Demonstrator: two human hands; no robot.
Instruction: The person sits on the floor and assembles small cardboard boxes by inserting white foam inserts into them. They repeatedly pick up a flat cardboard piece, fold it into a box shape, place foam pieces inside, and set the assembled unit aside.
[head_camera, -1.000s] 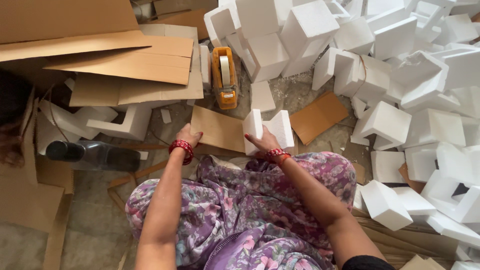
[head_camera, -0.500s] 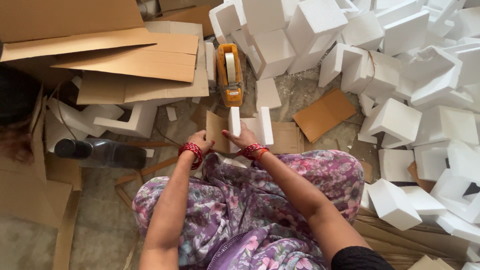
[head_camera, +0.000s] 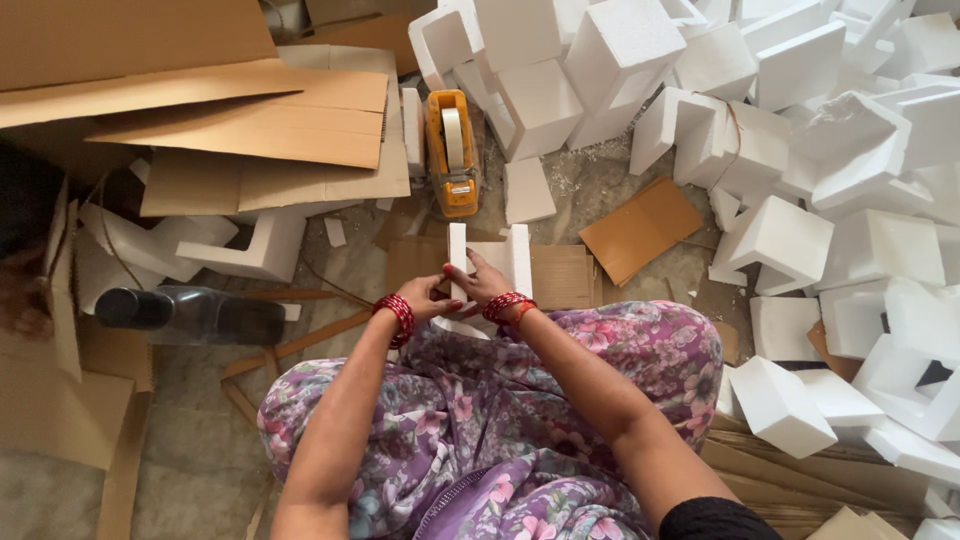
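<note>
I sit on the floor in a purple flowered garment (head_camera: 480, 420). Both hands meet just past my knees on a white U-shaped foam piece (head_camera: 490, 262) that stands on a flat cardboard sheet (head_camera: 560, 275). My left hand (head_camera: 428, 297) grips its near left edge. My right hand (head_camera: 478, 282) presses against the same piece, fingers over its left upright. Red bangles circle both wrists. An orange tape dispenser (head_camera: 452, 150) lies on the floor just beyond the foam piece.
A large heap of white foam blocks (head_camera: 800, 160) fills the right side and the back. Flattened cardboard boxes (head_camera: 230, 110) lie at the left. A dark plastic bottle (head_camera: 190, 313) lies on its side at my left. A loose cardboard square (head_camera: 640, 228) rests right of centre.
My right hand carried the foam piece from the right toward the middle. My left hand came in to meet it, and both now hold it together in front of my knees.
</note>
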